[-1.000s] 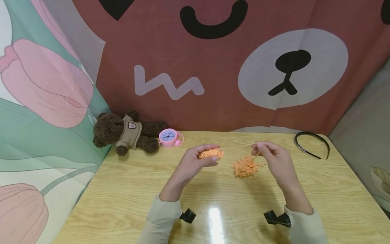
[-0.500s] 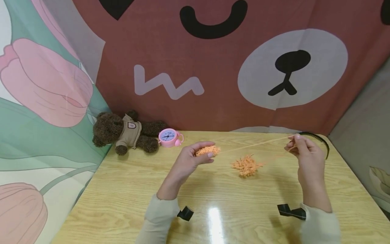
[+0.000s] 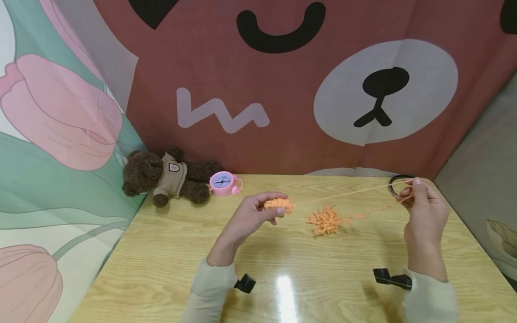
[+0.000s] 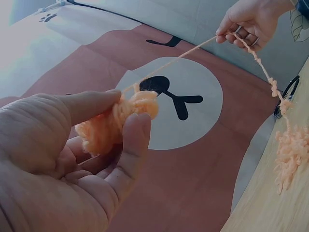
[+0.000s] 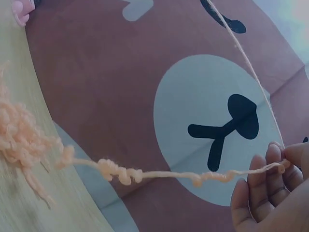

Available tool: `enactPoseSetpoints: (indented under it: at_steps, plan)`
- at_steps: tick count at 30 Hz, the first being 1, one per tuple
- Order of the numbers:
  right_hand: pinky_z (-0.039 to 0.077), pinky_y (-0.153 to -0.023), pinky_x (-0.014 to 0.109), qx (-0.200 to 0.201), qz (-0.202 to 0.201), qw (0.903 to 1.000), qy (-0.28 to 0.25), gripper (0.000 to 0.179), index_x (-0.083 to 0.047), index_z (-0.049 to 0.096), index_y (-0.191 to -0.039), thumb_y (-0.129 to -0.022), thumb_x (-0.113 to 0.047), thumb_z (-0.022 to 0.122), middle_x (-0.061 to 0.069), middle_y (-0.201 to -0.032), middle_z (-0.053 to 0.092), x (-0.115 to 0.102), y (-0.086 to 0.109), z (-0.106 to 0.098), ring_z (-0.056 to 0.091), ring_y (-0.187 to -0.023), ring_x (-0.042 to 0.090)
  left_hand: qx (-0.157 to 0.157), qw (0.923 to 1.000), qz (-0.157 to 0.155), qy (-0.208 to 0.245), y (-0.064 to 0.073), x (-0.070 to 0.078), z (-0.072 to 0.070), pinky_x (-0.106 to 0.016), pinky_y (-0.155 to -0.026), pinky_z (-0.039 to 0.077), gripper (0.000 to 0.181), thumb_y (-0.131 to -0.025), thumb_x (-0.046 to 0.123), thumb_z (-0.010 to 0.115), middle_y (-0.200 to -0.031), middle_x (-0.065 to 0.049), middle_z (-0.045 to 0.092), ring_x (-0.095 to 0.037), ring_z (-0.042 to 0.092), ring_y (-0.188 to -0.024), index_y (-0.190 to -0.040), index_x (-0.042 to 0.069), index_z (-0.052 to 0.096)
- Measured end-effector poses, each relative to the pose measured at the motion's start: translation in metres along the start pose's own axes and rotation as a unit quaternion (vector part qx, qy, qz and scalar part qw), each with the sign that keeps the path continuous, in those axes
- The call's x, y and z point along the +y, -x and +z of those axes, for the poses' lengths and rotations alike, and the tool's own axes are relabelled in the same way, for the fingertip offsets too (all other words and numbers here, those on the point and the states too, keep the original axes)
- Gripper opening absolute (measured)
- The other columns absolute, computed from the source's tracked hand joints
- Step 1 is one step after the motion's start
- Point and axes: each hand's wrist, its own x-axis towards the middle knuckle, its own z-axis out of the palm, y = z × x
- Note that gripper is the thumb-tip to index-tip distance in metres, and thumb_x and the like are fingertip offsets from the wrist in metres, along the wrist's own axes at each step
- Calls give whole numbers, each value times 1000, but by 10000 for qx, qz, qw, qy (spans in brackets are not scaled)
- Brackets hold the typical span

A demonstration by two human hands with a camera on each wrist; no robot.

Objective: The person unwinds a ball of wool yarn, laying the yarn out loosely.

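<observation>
Head view: an orange yarn bundle [image 3: 279, 206] is clamped in the left hand [image 3: 249, 217] above the table [image 3: 161, 260]; a taut strand [image 3: 355, 191] is pinched in the right hand's [image 3: 428, 213] grip. Left wrist view: the strand is stretched from the bundle. Right wrist view: a knobbly length [image 5: 164, 174] is suspended toward a yarn pile [image 5: 21, 130].

The head view is moderately bright, with soft, even light; a narrow white glare streaks the table [image 3: 169, 251] at the bottom of the view, and faint, diffuse shadows lie beside the forearms [image 3: 426, 258]. The knotted yarn strand [image 3: 359, 216] blurs there, while the yarn pile [image 3: 324, 220] is fairly clear. Both wrist views are dimmer, bluish and hazy, whitish glare washing out the left one's upper left corner and the right one's upper right. In the right wrist view, the pile looks pale and soft-edged.
</observation>
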Motion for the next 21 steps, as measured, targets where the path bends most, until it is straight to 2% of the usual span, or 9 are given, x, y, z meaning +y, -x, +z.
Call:
enactPoseSetpoints:
  at_steps: [7,11,14,18,21]
  plan:
    - [57,-58,22,190,105,9996,-185,32,7,71,-103,-96,-24,71,6,-74,62,0,-6,-7,62,-58,17,175,9998,76,74,-2,-3,-3,-32,-74,60,34,-103,20,61,-101,-8,68,-31,70,-93,-136,15,63]
    - [57,-56,22,299,136,9987,-399,29,7,72,-102,-96,-21,71,6,-72,63,0,-9,-12,62,-55,16,464,9983,11,362,-1,-2,-5,-31,-74,60,34,-105,19,57,-96,-2,60,-19,66,-87,-139,19,59]
    - [56,-54,22,398,102,9976,-562,29,8,73,-99,-95,-21,72,6,-71,63,-1,-12,-15,62,-53,16,727,9947,-73,724,0,1,-6,-31,-77,59,37,-105,15,54,-100,-3,63,-13,65,-87,-142,16,54]
    - [56,-53,22,502,131,9966,-645,28,7,73,-98,-94,-21,73,6,-71,64,-2,-13,-17,63,-53,16,926,9871,-88,1303,-1,2,-7,-32,-84,60,40,-105,8,49,-115,-12,64,-17,71,-94,-145,12,48]
    - [56,-53,23,540,207,9963,-641,26,6,74,-97,-95,-20,73,7,-71,64,-1,-13,-17,63,-53,17,1025,9822,-78,1572,-2,2,-8,-32,-81,62,41,-105,6,46,-120,-14,60,-18,72,-93,-145,12,45]
